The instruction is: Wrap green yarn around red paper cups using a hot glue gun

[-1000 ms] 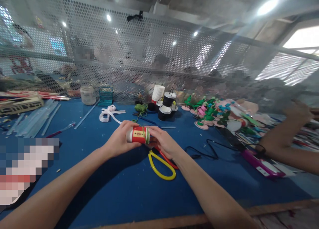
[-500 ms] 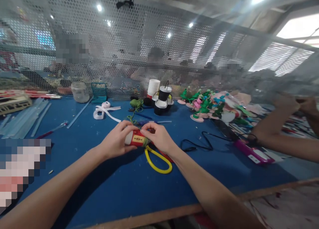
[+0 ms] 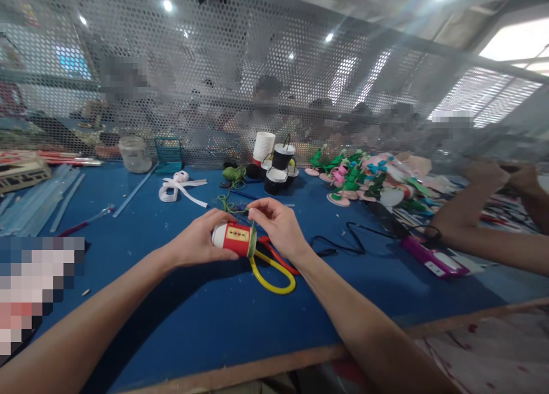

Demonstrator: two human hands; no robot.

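My left hand (image 3: 198, 241) is wrapped round a red-and-white paper cup (image 3: 221, 237), which lies tilted on its side with a pale label. Green yarn circles the cup's right end. Just beyond that end, my right hand (image 3: 278, 225) is closed in a pinch, with a strand of green yarn (image 3: 253, 228) running up to its fingertips. Loose yarn trails back to a green ball of yarn (image 3: 234, 174) behind the hands. A yellow loop (image 3: 274, 291) and a red one (image 3: 274, 251) lie beside the cup, partly under my right wrist.
Black-and-white cups (image 3: 277, 180) are stacked at the back, near white ribbon (image 3: 182, 189). Green craft figures (image 3: 351, 179) stand further right. A purple device (image 3: 433, 257) with a black cable lies near another person's arm (image 3: 480, 239). Clear strips (image 3: 38, 202) lie left.
My right hand has lifted off the cup's end and moved slightly up and right, drawing the yarn strand. The cup's end shows more now; my left hand keeps its hold.
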